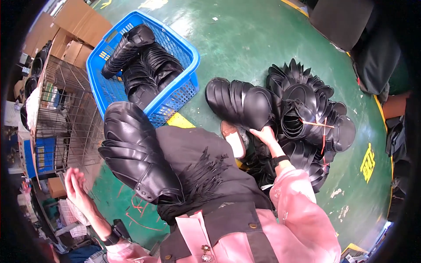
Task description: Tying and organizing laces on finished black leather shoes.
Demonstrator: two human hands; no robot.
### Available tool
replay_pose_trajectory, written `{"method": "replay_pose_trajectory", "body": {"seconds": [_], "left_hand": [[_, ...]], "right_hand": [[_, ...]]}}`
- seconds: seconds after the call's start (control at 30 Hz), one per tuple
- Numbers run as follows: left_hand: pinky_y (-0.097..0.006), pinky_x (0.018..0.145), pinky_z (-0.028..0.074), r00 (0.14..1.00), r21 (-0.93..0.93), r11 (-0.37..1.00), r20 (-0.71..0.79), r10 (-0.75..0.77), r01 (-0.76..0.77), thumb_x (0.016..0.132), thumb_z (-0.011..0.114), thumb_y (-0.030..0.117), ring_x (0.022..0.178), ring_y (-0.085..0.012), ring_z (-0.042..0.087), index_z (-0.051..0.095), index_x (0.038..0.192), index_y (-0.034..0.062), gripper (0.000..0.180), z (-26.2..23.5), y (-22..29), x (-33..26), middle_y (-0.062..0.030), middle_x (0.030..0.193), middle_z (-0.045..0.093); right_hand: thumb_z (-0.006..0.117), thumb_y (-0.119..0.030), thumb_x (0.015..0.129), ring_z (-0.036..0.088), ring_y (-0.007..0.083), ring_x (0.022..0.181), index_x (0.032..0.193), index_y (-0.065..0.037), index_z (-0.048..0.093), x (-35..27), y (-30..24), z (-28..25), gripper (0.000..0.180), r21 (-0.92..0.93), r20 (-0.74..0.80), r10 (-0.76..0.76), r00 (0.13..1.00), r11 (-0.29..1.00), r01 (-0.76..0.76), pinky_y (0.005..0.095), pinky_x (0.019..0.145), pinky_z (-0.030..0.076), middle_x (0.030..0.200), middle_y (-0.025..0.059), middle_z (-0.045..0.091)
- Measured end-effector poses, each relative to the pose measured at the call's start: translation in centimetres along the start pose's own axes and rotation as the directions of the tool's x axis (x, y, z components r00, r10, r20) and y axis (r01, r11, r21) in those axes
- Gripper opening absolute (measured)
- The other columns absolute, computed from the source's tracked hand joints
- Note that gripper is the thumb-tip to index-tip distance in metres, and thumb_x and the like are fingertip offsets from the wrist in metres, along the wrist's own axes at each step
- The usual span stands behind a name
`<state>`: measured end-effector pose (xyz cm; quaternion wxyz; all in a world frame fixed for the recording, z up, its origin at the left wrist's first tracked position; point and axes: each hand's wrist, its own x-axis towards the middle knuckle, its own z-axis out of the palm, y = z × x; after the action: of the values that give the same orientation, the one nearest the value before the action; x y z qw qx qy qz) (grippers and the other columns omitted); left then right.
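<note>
My right hand is closed on the near end of a nested stack of black leather shoe uppers, its thumb showing on the outside. Beside that hand, a heap of more black uppers lies on the floor, some tied with orange string. Across my lap rests another nested stack of uppers, its eyeleted end toward me. Neither hand touches this one. My left hand is raised to the left of it, fingers loosely stretched and holding nothing.
A blue plastic basket with several stacks of uppers stands ahead of my knees. At the left are a wire cage and cardboard boxes. Orange string scraps lie on the green floor. Dark sheets stand at the far right.
</note>
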<state>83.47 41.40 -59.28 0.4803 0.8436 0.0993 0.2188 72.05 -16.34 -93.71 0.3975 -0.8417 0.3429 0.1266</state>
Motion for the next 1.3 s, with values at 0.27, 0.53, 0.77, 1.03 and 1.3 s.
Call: {"method": "replay_pose_trajectory", "body": {"seconds": [0.27, 0.53, 0.77, 1.03, 1.3], "left_hand": [[-0.024, 0.077, 0.048, 0.818, 0.017, 0.974, 0.546, 0.178, -0.224, 0.096, 0.053, 0.012, 0.088, -0.0113, 0.062, 0.06, 0.118, 0.0006, 0.025, 12.4, 10.7, 1.8, -0.0077, 0.102, 0.067], [-0.032, 0.079, 0.05, 0.359, -0.027, 0.855, 0.9, 0.246, -0.519, 0.088, 0.058, 0.016, 0.089, -0.0196, 0.065, 0.064, 0.107, 0.0021, 0.024, 21.3, 13.8, -1.0, -0.0121, 0.098, 0.068], [-0.036, 0.085, 0.051, 0.123, -0.097, 0.774, 0.967, 0.221, -0.626, 0.09, 0.058, 0.018, 0.095, -0.0283, 0.065, 0.063, 0.111, 0.003, 0.026, 19.9, 12.5, -2.9, -0.0141, 0.101, 0.067], [-0.029, 0.077, 0.052, 0.274, 0.095, 0.871, 0.961, 0.047, -0.482, 0.09, 0.061, 0.011, 0.087, -0.0166, 0.067, 0.064, 0.112, 0.0031, 0.024, 15.1, 13.2, -2.6, -0.0088, 0.093, 0.069], [-0.028, 0.078, 0.049, 0.396, 0.031, 0.958, 0.914, 0.088, -0.284, 0.088, 0.06, 0.004, 0.086, -0.0159, 0.064, 0.064, 0.111, -0.0002, 0.024, 12.1, 12.2, -3.1, -0.0085, 0.092, 0.067]], "right_hand": [[0.079, -0.045, 0.071, 0.062, 0.0133, 0.082, 0.091, 0.003, 0.071, 2.5, 1.3, 0.5, 0.054, 0.441, 0.188, -0.205, 0.961, 0.892, 0.103, 0.0292, 0.078, 0.049, 0.09, 0.0088, 0.069], [0.078, -0.043, 0.071, 0.06, 0.0157, 0.099, 0.114, 0.003, 0.065, 2.3, -2.0, -0.7, 0.064, 0.248, 0.476, 0.185, 0.86, 0.91, -0.333, 0.0294, 0.091, 0.045, 0.111, 0.009, 0.067], [0.079, -0.036, 0.065, 0.061, 0.0177, 0.103, 0.109, 0.005, 0.065, 1.9, -3.1, -0.1, 0.062, 0.234, 0.288, 0.206, 0.935, 0.932, -0.277, 0.0289, 0.091, 0.045, 0.115, 0.0111, 0.066], [0.065, -0.048, 0.069, 0.053, 0.0251, 0.122, 0.111, -0.003, 0.066, 4.0, -6.9, 0.2, 0.063, -0.083, 0.334, 0.144, 0.932, 0.989, -0.124, 0.0311, 0.101, 0.039, 0.128, 0.0175, 0.057], [0.069, -0.044, 0.069, 0.057, 0.0266, 0.116, 0.108, 0.005, 0.065, 4.9, -5.2, -0.5, 0.063, -0.119, 0.218, 0.131, 0.967, 0.987, -0.107, 0.0314, 0.098, 0.041, 0.12, 0.0215, 0.061]]}}
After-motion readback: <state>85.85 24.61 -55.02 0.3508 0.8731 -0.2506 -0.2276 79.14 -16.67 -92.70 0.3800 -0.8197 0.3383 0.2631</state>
